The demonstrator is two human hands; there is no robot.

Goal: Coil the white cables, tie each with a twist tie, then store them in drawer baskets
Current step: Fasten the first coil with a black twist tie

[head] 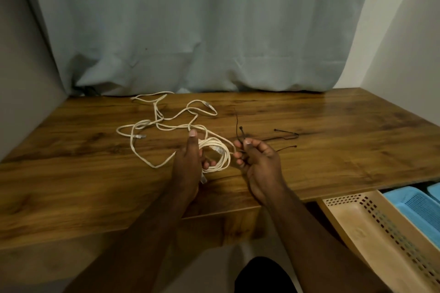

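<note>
The left hand (190, 162) holds a small coil of white cable (215, 152) just above the counter (333, 114), with its fingers curled round the loops. The right hand (257, 162) pinches a dark twist tie (238, 131) right beside the coil.

The step in hand looks like tying the coil. To do it well, the left hand should keep the loops tight and flat so they do not spring apart. The right hand should slip the tie round all the loops at one spot, then twist the two ends together until the tie sits snug.

Now the count. I see one coil in the hand and loose white cable (171, 116) spread on the counter behind it. Three plug ends show, so there seem to be two cables, but I cannot be sure. There is one tie in the fingers and two more ties (285, 134) on the counter. In the open drawer at the right sit one tan basket (357, 226) and two blue baskets (414, 204).
</note>
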